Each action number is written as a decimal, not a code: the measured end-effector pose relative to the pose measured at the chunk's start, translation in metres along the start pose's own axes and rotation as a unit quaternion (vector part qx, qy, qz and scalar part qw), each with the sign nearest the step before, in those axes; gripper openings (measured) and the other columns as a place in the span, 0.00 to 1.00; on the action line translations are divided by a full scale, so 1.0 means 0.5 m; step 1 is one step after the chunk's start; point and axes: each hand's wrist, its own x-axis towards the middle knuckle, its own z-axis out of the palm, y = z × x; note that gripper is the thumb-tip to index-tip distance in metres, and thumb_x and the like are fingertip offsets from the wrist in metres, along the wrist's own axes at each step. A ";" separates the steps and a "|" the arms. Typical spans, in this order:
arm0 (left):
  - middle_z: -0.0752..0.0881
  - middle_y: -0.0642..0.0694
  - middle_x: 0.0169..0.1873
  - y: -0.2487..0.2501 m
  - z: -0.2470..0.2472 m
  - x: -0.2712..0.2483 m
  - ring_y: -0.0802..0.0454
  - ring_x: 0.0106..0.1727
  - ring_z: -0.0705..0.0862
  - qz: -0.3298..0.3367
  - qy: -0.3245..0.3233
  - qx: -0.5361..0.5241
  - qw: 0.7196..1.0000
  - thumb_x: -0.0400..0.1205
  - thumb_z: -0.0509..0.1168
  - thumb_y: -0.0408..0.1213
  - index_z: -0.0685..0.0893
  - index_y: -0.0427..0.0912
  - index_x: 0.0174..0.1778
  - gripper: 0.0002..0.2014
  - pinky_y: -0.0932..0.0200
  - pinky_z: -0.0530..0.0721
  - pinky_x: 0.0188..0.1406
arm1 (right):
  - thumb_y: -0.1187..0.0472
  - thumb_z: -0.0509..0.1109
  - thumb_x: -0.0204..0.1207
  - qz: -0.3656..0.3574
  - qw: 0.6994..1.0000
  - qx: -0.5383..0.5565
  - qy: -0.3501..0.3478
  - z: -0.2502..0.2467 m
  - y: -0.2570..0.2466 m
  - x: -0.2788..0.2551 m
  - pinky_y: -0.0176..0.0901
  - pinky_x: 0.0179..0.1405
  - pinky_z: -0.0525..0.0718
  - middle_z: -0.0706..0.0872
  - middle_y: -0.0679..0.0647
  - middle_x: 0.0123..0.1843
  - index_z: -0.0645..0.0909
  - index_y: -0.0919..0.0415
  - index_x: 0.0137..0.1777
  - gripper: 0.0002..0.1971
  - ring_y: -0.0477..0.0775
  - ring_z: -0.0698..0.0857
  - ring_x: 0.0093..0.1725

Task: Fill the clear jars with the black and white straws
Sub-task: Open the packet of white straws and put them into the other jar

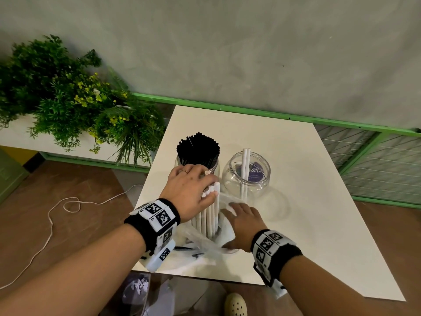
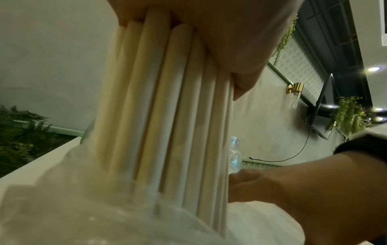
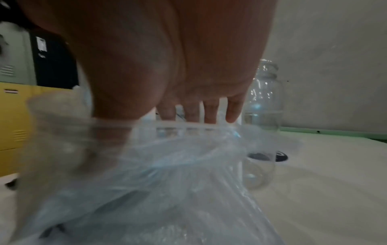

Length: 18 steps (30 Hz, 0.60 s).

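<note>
My left hand [image 1: 208,188] grips a bundle of white straws [image 1: 210,213] near its top and holds it upright in a clear plastic bag [image 1: 205,245] at the table's near edge. In the left wrist view the white straws [image 2: 167,116] run down from my fingers [image 2: 220,41] into the plastic bag [image 2: 83,207]. My right hand [image 1: 239,215] rests flat on the bag beside the bundle, fingers [image 3: 209,112] straight. A tall clear jar [image 1: 215,172] packed with black straws [image 1: 198,151] stands behind my left hand. To its right, a round clear jar [image 1: 247,179] holds two white straws [image 1: 245,165].
The white table [image 1: 307,201] has bare surface to the right of the jars. A green planter of plants [image 1: 68,99] stands at the left and a green wire fence [image 1: 376,160] at the right. A white cord [image 1: 68,204] lies on the brown floor.
</note>
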 end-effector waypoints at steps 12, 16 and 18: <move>0.80 0.52 0.56 -0.016 -0.007 -0.018 0.47 0.56 0.79 -0.027 0.002 -0.004 1.000 0.77 0.53 0.57 0.77 0.60 0.56 0.16 0.45 0.73 0.58 | 0.57 0.72 0.75 -0.059 0.963 0.178 0.195 0.027 0.020 0.002 0.45 0.67 0.77 0.79 0.54 0.67 0.80 0.58 0.67 0.20 0.59 0.78 0.65; 0.81 0.51 0.55 -0.015 -0.010 -0.009 0.46 0.55 0.80 -0.030 -0.005 0.002 1.000 0.76 0.52 0.57 0.80 0.58 0.56 0.18 0.45 0.73 0.58 | 0.67 0.68 0.74 -0.167 0.970 0.061 0.164 0.040 -0.009 0.004 0.47 0.57 0.82 0.85 0.53 0.61 0.83 0.59 0.60 0.15 0.60 0.80 0.58; 0.81 0.51 0.56 -0.010 -0.011 -0.005 0.47 0.56 0.80 -0.026 -0.011 0.004 1.000 0.77 0.52 0.57 0.80 0.58 0.57 0.19 0.45 0.72 0.59 | 0.55 0.66 0.78 -0.103 0.993 0.005 0.054 0.046 -0.007 0.003 0.52 0.65 0.76 0.70 0.53 0.78 0.73 0.55 0.73 0.23 0.61 0.69 0.71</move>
